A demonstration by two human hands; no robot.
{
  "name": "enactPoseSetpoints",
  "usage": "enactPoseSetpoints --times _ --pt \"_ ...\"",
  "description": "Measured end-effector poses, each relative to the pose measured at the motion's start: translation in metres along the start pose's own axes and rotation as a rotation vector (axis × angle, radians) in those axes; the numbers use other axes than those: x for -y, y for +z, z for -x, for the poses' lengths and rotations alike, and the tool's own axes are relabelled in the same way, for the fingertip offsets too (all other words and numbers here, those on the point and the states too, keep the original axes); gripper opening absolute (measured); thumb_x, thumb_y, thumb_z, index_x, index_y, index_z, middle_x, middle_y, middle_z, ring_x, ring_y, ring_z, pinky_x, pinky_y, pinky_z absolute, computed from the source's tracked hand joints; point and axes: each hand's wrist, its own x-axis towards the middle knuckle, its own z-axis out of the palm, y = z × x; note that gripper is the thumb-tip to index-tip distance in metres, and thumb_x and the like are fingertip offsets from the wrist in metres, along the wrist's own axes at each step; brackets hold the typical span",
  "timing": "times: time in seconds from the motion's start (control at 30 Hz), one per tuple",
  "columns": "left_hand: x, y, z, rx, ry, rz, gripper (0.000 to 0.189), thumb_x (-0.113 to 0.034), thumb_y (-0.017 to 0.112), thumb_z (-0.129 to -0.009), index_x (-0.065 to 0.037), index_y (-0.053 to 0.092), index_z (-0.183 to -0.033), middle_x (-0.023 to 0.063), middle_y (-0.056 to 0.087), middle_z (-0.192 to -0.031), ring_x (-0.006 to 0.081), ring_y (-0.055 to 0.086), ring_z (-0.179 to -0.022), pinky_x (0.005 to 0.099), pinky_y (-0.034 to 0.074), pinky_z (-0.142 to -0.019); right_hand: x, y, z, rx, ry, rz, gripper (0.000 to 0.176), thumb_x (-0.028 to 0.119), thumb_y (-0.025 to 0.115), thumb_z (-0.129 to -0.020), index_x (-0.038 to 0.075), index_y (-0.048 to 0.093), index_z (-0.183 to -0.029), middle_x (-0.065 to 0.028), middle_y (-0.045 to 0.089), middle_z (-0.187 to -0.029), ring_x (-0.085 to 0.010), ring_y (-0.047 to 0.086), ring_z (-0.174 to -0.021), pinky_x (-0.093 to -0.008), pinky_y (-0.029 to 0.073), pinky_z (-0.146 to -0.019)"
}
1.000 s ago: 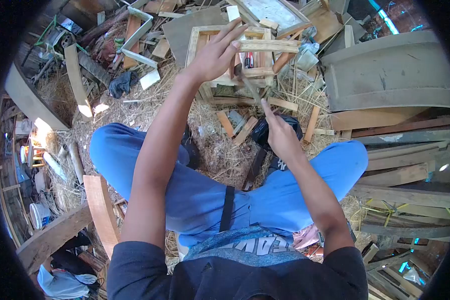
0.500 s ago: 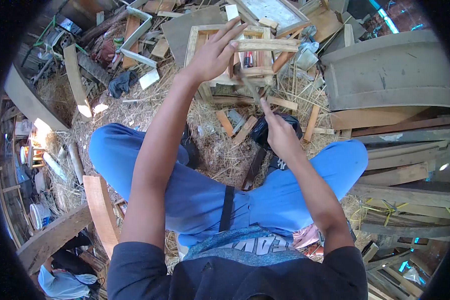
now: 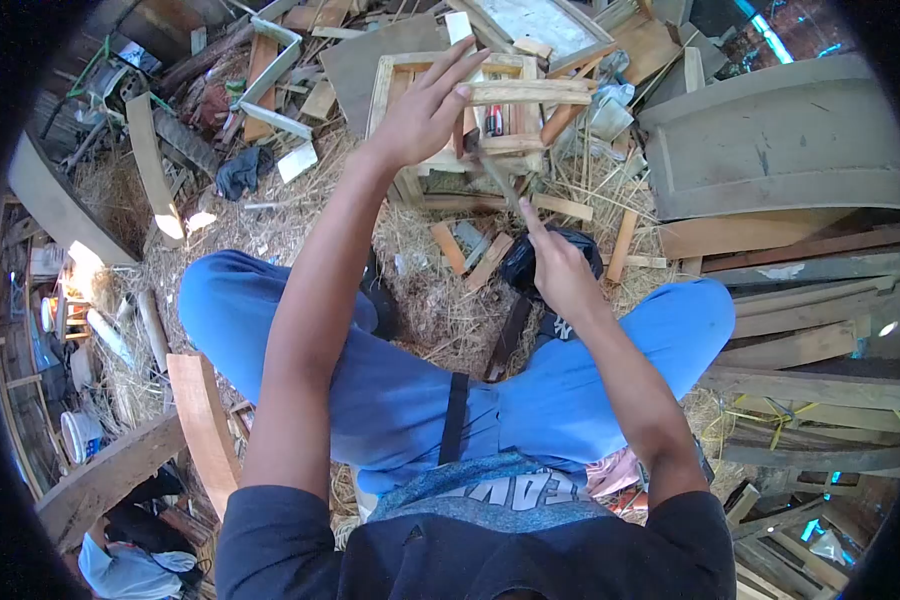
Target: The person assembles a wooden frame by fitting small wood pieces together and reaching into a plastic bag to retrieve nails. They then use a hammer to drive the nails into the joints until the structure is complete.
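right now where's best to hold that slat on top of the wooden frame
Probably its left end, pinched across the thin faces from the left, as the left hand does: the slat lies level across the wooden frame, and the hammer in the right hand angles in from the right.

Scrap boards [image 3: 490, 258], straw [image 3: 420, 290] thick around frame [image 3: 385, 85].

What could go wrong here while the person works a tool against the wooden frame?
The left hand sits right beside the head of the tool gripped by the right hand; a stray stroke could hit its fingers. The slat on the wooden frame seems steadied by that hand alone, so it may shift.
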Motion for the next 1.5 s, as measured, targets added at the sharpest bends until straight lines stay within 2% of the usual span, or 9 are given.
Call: enactPoseSetpoints --times 0.5,0.6,0.7,0.9,0.97,1.1,1.23,1.37,1.5 --pt "0.003 0.000 -0.007 -0.035 0.031 -0.048 0.052 -0.032 0.035 -0.106 -0.025 0.039 -0.158 0.0064 0.027 -0.168 0.0332 0.035 -0.149 0.0472 0.033 -0.120 -0.002 -0.001 -0.002 -0.046 -0.001 -0.066 0.069 -0.005 0.052 -0.093 0.017 0.038 -0.157 -0.0256 0.063 -0.087 -0.0480 0.064 -0.078 -0.0557 0.051 -0.070" --pt "0.001 -0.003 -0.001 0.020 -0.037 -0.006 0.052 -0.029 0.033 -0.108 -0.021 0.039 -0.158 0.0082 0.024 -0.169 0.0327 0.024 -0.155 0.0444 0.024 -0.124 0.003 0.001 -0.001 -0.119 -0.027 -0.091 0.068 -0.004 0.051 -0.094 0.018 0.038 -0.158 -0.0258 0.064 -0.088 -0.0481 0.064 -0.079 -0.0554 0.051 -0.071" --pt "0.001 0.000 -0.001 -0.001 -0.012 0.029 0.051 -0.029 0.033 -0.108 -0.021 0.039 -0.158 0.0082 0.024 -0.169 0.0322 0.023 -0.155 0.0441 0.024 -0.124 -0.005 0.004 -0.001 0.084 0.077 -0.004 0.070 -0.006 0.053 -0.094 0.018 0.038 -0.158 -0.0262 0.064 -0.090 -0.0475 0.065 -0.080 -0.0540 0.052 -0.072" --pt "0.004 0.002 0.002 -0.009 -0.005 -0.001 0.050 -0.031 0.032 -0.109 -0.021 0.040 -0.158 0.0074 0.024 -0.169 0.0316 0.022 -0.155 0.0437 0.025 -0.124 0.001 0.002 -0.001 -0.149 -0.059 -0.153 0.071 -0.006 0.052 -0.094 0.017 0.035 -0.159 -0.0285 0.065 -0.093 -0.0487 0.065 -0.084 -0.0545 0.052 -0.074" --pt "0.004 0.000 -0.003 -0.003 0.000 0.024 0.050 -0.032 0.032 -0.109 -0.021 0.040 -0.158 0.0078 0.024 -0.169 0.0317 0.023 -0.155 0.0437 0.025 -0.124 -0.002 -0.002 -0.003 0.142 0.117 -0.020 0.072 -0.008 0.053 -0.094 0.016 0.035 -0.159 -0.0284 0.066 -0.096 -0.0477 0.065 -0.085 -0.0523 0.053 -0.074" --pt "0.002 -0.001 -0.001 -0.011 -0.018 -0.010 0.051 -0.032 0.032 -0.109 -0.020 0.040 -0.158 0.0076 0.025 -0.169 0.0319 0.025 -0.154 0.0433 0.025 -0.124 0.001 0.002 -0.003 -0.156 -0.076 -0.165 0.071 -0.006 0.054 -0.094 0.016 0.035 -0.159 -0.0280 0.066 -0.093 -0.0474 0.066 -0.085 -0.0541 0.052 -0.074" --pt "0.005 0.000 -0.003 -0.004 0.003 -0.001 0.050 -0.028 0.033 -0.108 -0.018 0.041 -0.157 0.0086 0.024 -0.169 0.0320 0.024 -0.155 0.0432 0.025 -0.124 -0.004 -0.002 -0.004 0.113 0.096 -0.035 0.071 -0.005 0.055 -0.095 0.016 0.034 -0.159 -0.0273 0.066 -0.093 -0.0471 0.066 -0.083 -0.0519 0.053 -0.073" --pt "0.003 -0.001 -0.002 -0.010 -0.001 0.028 0.051 -0.025 0.034 -0.107 -0.018 0.041 -0.157 0.0082 0.024 -0.169 0.0310 0.023 -0.155 0.0432 0.023 -0.124 0.000 0.004 0.001 -0.115 -0.027 -0.149 0.071 -0.005 0.055 -0.093 0.019 0.037 -0.158 -0.0273 0.065 -0.091 -0.0473 0.065 -0.081 -0.0537 0.051 -0.073" --pt "0.004 -0.001 -0.005 -0.004 0.009 0.019 0.052 -0.028 0.034 -0.107 -0.018 0.040 -0.157 0.0089 0.024 -0.169 0.0322 0.023 -0.155 0.0434 0.023 -0.124 -0.007 0.002 -0.002 0.039 0.022 -0.090 0.073 -0.006 0.054 -0.092 0.019 0.036 -0.158 -0.0258 0.065 -0.091 -0.0460 0.066 -0.080 -0.0524 0.052 -0.072"
